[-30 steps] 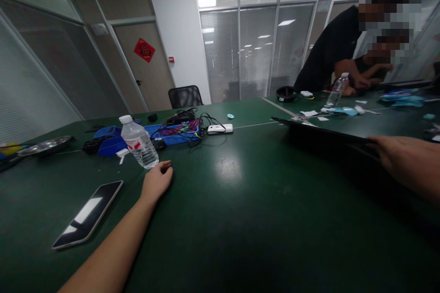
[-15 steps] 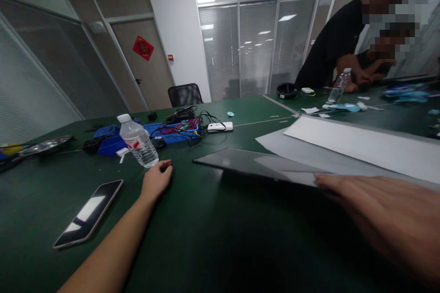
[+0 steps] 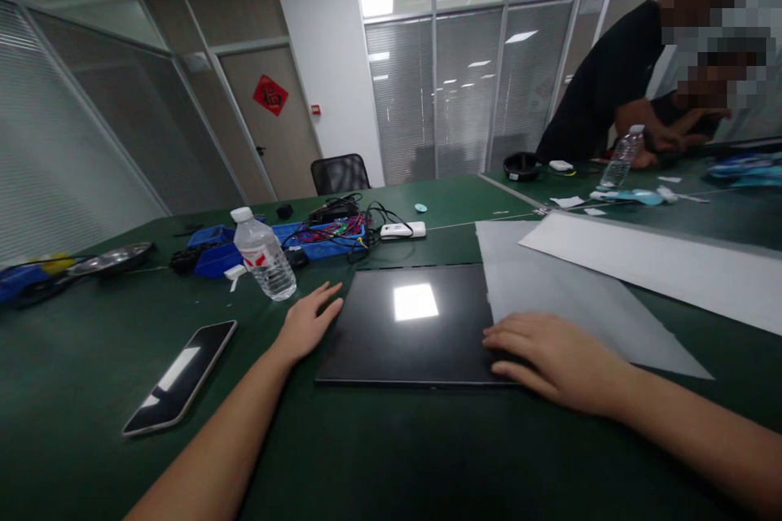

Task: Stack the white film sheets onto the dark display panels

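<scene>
A flat, glossy black display panel (image 3: 403, 342) lies on the green table with a bright light mirrored in it. At its left edge, my left hand (image 3: 309, 321) rests on the table, fingers stretched out and holding nothing. My right hand (image 3: 553, 358) lies over the panel's right edge, fingers extended and the tips on its dark surface. A translucent grey sheet (image 3: 562, 301) is spread beside the panel, partly behind my right hand. Just beyond my left hand stands a water bottle (image 3: 265, 256) with a white cap.
To the left lies a phone (image 3: 180, 378). Blue trays (image 3: 330, 240) with tangled wires and a white power strip (image 3: 403, 231) sit farther back. A white board (image 3: 660, 269) is at the right. Two people (image 3: 611, 89) are across the table near another bottle (image 3: 621, 156).
The panel, tilted up in my right hand before, now lies flat on the table. My right hand has moved left and rests on its edge; my left hand's fingers have spread.
</scene>
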The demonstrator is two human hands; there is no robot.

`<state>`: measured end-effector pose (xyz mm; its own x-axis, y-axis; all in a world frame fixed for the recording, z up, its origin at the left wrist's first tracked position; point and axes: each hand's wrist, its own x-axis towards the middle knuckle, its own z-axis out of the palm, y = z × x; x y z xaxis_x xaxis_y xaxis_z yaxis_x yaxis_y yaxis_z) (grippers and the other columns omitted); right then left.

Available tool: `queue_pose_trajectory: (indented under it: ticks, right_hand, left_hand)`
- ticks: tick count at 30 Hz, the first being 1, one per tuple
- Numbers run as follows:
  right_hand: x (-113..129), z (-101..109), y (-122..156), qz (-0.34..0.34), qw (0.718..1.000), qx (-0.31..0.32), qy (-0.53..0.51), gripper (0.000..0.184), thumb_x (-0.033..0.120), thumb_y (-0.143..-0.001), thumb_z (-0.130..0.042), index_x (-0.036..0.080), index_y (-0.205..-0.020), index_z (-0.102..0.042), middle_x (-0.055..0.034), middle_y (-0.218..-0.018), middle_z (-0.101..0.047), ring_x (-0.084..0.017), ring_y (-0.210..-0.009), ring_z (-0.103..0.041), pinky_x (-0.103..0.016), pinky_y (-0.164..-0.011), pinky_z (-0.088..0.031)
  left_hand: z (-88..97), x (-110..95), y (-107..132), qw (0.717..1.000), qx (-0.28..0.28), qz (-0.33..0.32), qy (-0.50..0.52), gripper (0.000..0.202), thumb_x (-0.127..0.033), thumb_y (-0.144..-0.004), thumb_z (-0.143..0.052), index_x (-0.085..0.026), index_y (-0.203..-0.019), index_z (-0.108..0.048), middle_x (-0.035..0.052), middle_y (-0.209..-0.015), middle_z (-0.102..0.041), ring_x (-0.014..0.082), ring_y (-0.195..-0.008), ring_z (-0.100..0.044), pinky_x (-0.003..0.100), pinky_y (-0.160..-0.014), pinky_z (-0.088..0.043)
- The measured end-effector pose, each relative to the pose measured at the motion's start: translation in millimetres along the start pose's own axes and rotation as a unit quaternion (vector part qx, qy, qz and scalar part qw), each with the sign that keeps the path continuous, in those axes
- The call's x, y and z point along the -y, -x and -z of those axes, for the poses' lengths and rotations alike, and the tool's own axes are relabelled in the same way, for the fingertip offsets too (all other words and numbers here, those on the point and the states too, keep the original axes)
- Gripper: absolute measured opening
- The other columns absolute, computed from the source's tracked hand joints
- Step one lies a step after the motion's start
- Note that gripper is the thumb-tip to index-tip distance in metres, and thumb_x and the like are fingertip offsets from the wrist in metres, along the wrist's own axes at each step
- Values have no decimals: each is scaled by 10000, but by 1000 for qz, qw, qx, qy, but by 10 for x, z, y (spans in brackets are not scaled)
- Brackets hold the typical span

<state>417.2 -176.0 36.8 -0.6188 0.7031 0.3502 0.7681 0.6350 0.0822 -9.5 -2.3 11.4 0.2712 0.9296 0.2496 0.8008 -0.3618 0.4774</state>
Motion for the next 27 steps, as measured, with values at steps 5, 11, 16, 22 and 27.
queue_pose_trajectory:
  ticks: [5,11,16,22,27]
  right_hand:
    - [-712,-275,-90,-239,967,-14,93,707,640,-1022,-418,114,-1452,-611,-239,-1471,-576,-395,-1314,-587,-619,-1012,-525]
    - [-1012,-459,-91,-327,937,96,73,862,775,-989,-295,153,-1508,-587,-218,-1539,-521,-429,-1395,-510,-646,-1107,-443]
    - [-798,-281,-25,-245,959,136,-39,860,764,-987,-355,180,-1610,-463,-148,-1671,-352,-369,-1527,-365,-578,-1259,-298]
    - [-787,-10,35,-148,947,165,-232,630,667,-964,-559,343,-1504,-595,-37,-1645,-419,-346,-1537,-357,-631,-1257,-286]
    - [-866,54,30,-142,928,150,-311,437,606,-950,-618,295,-1207,-787,-41,-1463,-629,-300,-1482,-457,-571,-1252,-336]
  left_hand:
    - [-16,-129,53,990,94,-68,-80,531,-597,-986,-522,-398,-1472,-609,49,-1683,-411,343,-1565,-362,651,-1259,-189]
    - [21,-207,48,984,112,-42,-134,558,-616,-1017,-435,-384,-1504,-579,61,-1672,-433,327,-1571,-353,648,-1250,-220]
    - [41,-121,35,983,88,-11,-162,514,-603,-1024,-422,-423,-1468,-609,35,-1641,-488,347,-1549,-393,684,-1237,-212]
    - [56,-16,37,987,70,10,-146,523,-565,-1038,-373,-383,-1451,-637,59,-1623,-515,356,-1533,-418,684,-1221,-260]
    - [30,67,26,990,60,-23,-128,622,-583,-1026,-364,-264,-1503,-603,99,-1625,-509,343,-1526,-432,570,-1246,-315]
